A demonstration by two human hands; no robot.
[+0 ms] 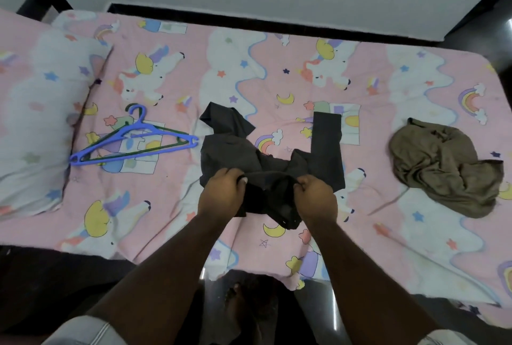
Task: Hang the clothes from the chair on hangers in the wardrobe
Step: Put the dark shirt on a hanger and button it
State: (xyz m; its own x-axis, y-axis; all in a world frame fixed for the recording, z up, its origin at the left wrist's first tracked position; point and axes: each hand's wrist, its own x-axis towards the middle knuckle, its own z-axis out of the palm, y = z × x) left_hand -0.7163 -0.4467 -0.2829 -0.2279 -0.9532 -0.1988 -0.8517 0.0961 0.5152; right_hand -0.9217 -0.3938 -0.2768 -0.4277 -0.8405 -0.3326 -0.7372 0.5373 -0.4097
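A dark grey garment (pixel 235 147) lies spread on the bed in front of me, one long strip of it reaching up at the right. My left hand (pixel 224 192) and my right hand (pixel 315 196) both grip its near edge, fingers curled into the cloth. A crumpled olive-brown garment (pixel 443 164) lies apart on the right of the bed. Two hangers rest to the left of the dark garment: a blue hanger (pixel 133 138) lying on top of a green hanger (pixel 163 145).
The bed carries a pink unicorn-print sheet (pixel 291 73). A matching pillow (pixel 38 123) sits at the left end. A white wall with a dark frame runs behind the bed. Dark floor and my bare foot (pixel 235 303) show below the bed's near edge.
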